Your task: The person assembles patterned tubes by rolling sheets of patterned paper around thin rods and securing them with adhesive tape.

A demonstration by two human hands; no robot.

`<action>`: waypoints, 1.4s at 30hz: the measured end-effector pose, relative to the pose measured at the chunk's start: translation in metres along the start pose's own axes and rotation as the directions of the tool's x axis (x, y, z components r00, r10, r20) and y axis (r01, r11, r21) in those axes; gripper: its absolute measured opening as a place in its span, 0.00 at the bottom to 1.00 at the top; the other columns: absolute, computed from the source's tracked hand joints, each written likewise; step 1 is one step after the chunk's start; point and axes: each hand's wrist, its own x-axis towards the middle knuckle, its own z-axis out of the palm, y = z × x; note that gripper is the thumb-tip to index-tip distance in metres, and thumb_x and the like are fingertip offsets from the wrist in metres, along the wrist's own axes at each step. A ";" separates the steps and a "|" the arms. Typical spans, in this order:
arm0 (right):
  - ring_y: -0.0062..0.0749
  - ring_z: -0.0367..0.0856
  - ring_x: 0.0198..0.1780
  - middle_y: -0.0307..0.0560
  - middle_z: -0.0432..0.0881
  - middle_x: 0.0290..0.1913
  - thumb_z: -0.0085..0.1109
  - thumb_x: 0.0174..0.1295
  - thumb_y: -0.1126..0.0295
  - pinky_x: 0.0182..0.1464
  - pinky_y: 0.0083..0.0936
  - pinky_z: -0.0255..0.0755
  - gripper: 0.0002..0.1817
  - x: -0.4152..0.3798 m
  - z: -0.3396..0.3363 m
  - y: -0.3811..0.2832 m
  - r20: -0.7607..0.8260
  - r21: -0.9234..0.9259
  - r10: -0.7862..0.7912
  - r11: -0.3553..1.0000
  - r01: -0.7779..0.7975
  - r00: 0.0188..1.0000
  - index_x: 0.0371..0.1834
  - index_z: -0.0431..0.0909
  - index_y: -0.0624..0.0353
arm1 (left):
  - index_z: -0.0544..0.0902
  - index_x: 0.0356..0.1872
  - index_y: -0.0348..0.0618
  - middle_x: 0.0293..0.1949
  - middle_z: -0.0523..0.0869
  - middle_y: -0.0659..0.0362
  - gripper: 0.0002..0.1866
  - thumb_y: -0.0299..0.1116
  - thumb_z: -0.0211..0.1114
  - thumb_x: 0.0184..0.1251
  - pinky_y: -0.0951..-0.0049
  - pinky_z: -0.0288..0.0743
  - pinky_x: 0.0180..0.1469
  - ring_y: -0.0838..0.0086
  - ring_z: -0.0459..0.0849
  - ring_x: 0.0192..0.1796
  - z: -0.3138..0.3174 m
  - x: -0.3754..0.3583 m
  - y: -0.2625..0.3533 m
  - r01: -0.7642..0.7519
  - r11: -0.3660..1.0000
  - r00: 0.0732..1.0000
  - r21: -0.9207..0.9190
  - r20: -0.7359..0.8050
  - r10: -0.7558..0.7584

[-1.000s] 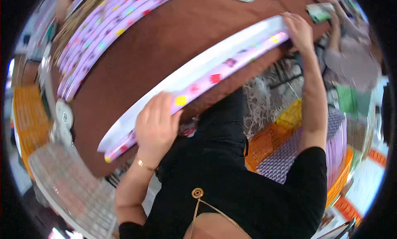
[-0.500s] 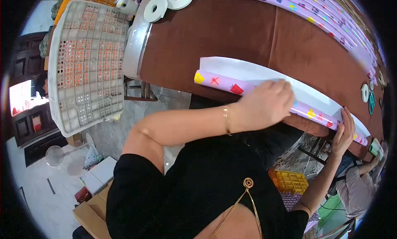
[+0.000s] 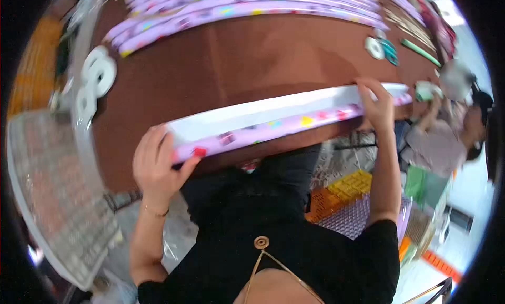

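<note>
A partly rolled sheet of purple patterned wrapping paper (image 3: pixel 273 126) lies along the near edge of the brown-covered table (image 3: pixel 252 51). Its white inner side faces up behind the rolled part. At the left end, my left hand (image 3: pixel 158 164) grips the paper, thumb on the roll and fingers over the end. Toward the other end, my right hand (image 3: pixel 377 104) holds the paper between thumb and fingers. The undersides of the grips are hidden.
Finished-looking purple rolls (image 3: pixel 252 9) lie at the back. White tape rolls (image 3: pixel 102 75) sit at the left corner, teal scissors (image 3: pixel 389 52) at the right. A plastic crate (image 3: pixel 52 199) stands left of the table. Another person (image 3: pixel 436 146) works at the right.
My left hand has moved from the middle of the roll to its left end. My right hand remains near the right end. The view has turned, and the roll now slants the other way.
</note>
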 end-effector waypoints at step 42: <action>0.36 0.79 0.51 0.52 0.76 0.56 0.72 0.46 0.77 0.51 0.29 0.76 0.38 0.070 0.148 -0.253 -0.041 0.356 -0.641 0.708 0.611 0.767 0.65 0.69 0.63 | 0.81 0.48 0.38 0.50 0.84 0.51 0.21 0.42 0.69 0.61 0.56 0.69 0.59 0.56 0.81 0.52 0.002 0.024 0.017 0.297 0.909 0.933 -0.292 -0.115 -0.342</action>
